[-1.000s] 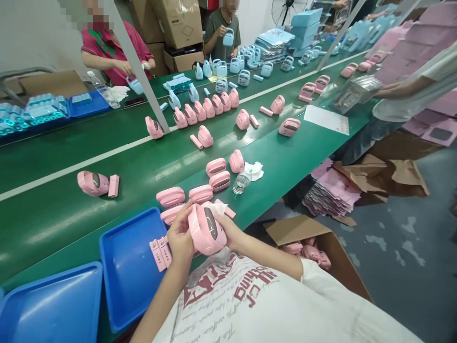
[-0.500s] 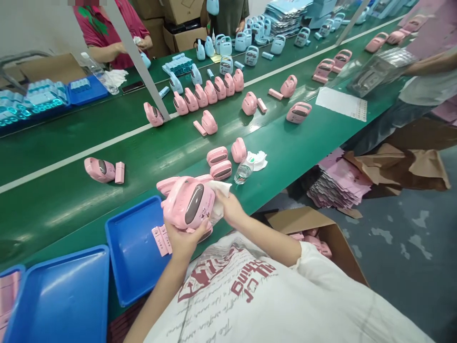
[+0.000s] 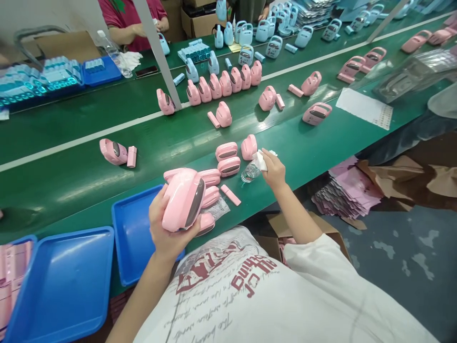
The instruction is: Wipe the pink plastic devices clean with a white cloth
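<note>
My left hand (image 3: 167,228) is wrapped round a pink plastic device (image 3: 183,200) with a dark oval window, held tilted above the bench. Reaching forward, my right hand (image 3: 274,169) pinches a white tissue (image 3: 261,160) over a small clear container (image 3: 250,171). Just behind the container stands a pink handled device (image 3: 249,146). Two more pink devices (image 3: 228,166) lie to its left. Others sit beside and partly behind the held one, near a clear plastic bag (image 3: 218,207) and a slim pink bar (image 3: 230,195).
Blue trays (image 3: 67,233) stand at the left. A conveyor (image 3: 160,138) carries spaced pink devices and bars. Across it are blue devices (image 3: 245,34) and a person (image 3: 134,28). An open carton (image 3: 321,224) and stacked pink sheets (image 3: 352,190) lie at the right.
My right hand has moved forward and right, away from the held device to the clear container, with the tissue. The held device has turned in my left hand.
</note>
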Demonstrator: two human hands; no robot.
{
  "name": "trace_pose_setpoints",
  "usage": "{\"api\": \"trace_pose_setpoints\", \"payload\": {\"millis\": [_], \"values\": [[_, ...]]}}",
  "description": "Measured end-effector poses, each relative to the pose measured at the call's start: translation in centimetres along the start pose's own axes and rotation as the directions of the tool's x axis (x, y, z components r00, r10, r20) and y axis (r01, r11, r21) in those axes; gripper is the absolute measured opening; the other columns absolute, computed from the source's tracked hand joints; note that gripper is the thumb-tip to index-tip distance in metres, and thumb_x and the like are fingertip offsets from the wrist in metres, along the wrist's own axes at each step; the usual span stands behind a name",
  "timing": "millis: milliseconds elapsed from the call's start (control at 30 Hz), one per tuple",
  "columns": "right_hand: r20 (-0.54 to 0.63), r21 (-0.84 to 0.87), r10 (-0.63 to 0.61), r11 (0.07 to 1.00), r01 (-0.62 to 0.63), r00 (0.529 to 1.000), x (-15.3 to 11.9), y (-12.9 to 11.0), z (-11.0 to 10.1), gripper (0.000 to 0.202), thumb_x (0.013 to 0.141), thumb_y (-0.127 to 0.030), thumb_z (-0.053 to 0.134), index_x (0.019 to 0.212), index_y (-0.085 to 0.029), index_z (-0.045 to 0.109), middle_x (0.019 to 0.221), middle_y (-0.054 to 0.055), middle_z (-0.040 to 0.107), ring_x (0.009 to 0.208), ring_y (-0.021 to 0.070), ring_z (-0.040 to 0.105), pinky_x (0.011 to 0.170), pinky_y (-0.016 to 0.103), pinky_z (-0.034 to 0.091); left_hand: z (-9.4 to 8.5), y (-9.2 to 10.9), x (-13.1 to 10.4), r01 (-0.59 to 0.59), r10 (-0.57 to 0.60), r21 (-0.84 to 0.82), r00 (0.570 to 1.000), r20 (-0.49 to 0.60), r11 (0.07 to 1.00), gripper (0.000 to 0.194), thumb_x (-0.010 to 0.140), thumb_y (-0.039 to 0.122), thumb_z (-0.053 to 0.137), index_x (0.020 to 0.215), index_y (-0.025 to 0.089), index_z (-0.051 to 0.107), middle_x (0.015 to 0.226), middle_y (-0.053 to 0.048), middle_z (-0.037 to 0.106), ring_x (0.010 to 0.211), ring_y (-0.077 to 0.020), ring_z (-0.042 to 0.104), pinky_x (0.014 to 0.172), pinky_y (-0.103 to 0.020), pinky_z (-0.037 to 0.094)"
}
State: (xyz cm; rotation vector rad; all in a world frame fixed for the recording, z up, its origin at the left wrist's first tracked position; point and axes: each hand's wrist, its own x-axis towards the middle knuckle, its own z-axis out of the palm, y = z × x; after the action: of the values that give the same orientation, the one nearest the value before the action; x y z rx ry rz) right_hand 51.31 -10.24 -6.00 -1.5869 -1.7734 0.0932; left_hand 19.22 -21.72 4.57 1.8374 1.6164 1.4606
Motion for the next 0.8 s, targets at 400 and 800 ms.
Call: {"api": "trace_pose_setpoints", "payload": {"millis": [400, 800], "values": [[-0.206, 0.259, 0.163, 0.960, -0.107, 0.965, 0.0, 2.0, 0.9, 0.025, 0.081, -0.031, 0.057, 0.100, -0.016, 0.064, 0.114, 0.013, 0.067, 0.112, 0.0245, 0.060, 0.103, 0.044, 0.044, -0.5, -1.2, 0.2, 0.205, -0.206, -0.315, 0.978, 0.028, 0.927, 0.089, 0.042, 0.034, 0.087, 0.122, 0.021, 0.050, 0.121, -0.008, 0.058, 0.113, -0.0285, 0.058, 0.097, -0.041, 0.048], [-0.105, 0.862, 0.801, 0.369, -0.348, 0.589, 0.4, 6.2, -2.5, 0.026, 0.095, -0.034, 0.049, 0.110, -0.015, 0.059, 0.109, 0.008, 0.063, 0.091, 0.0161, 0.063, 0.079, 0.035, 0.055, 1.1, 0.4, 0.1, 0.733, -0.626, -0.679, 0.545, 0.558, 0.033, 0.065, 0.040, 0.043, 0.088, 0.099, 0.021, 0.069, 0.073, -0.002, 0.072, 0.066, -0.0207, 0.067, 0.061, -0.029, 0.055]]}}
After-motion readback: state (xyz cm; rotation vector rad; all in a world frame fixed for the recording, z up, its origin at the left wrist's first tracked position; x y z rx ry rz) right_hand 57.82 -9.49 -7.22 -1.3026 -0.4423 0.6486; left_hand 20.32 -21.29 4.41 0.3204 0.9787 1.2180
